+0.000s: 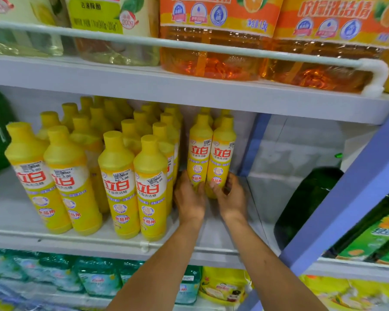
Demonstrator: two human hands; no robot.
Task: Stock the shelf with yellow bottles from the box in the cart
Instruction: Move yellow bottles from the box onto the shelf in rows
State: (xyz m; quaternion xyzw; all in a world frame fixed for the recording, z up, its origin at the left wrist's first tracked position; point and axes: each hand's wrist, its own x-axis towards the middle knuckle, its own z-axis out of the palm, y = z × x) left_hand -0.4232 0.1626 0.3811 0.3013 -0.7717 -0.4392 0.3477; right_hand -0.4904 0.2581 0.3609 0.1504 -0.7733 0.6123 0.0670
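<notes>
The left grip [190, 198] wraps the foot of the left bottle [200, 151] and the right grip [230, 198] the foot of the right bottle [221, 153], thumbs in front and fingers round the sides. Both bottles stand upright and touching on the middle shelf [7, 212], just right of the stocked rows [119, 167]. They are probably full, stiff and slick, so a low hold suits them. The fingertips behind are hidden, and the box and cart are out of view.

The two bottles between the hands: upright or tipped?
Upright: both bottles stand caps up on the shelf.
</notes>
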